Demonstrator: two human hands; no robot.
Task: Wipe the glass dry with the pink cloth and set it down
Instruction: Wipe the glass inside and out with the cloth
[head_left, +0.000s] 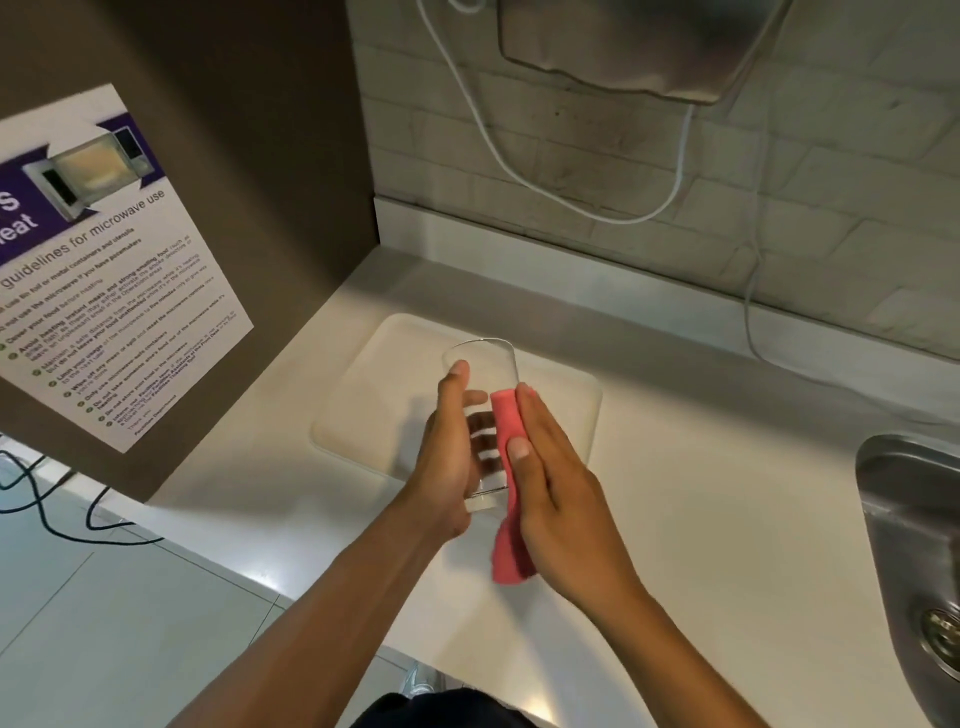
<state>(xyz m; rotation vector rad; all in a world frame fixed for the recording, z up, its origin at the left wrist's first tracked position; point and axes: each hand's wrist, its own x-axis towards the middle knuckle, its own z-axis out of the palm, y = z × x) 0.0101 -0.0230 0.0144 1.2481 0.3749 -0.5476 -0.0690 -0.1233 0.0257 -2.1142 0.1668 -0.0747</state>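
A clear drinking glass (485, 374) is held upright above the counter, its open rim pointing away from me. My left hand (449, 457) wraps around its left side, with fingers showing through the glass. My right hand (558, 483) presses a folded pink cloth (509, 457) flat against the right side of the glass. The lower end of the cloth hangs below the glass base. The base of the glass is partly hidden by my left palm.
A cream tray (363, 415) lies on the white counter (727, 493) under the glass. A steel sink (914, 545) is at the right edge. A brown cabinet side with a microwave poster (104, 270) stands on the left. White cables (519, 171) hang on the tiled wall.
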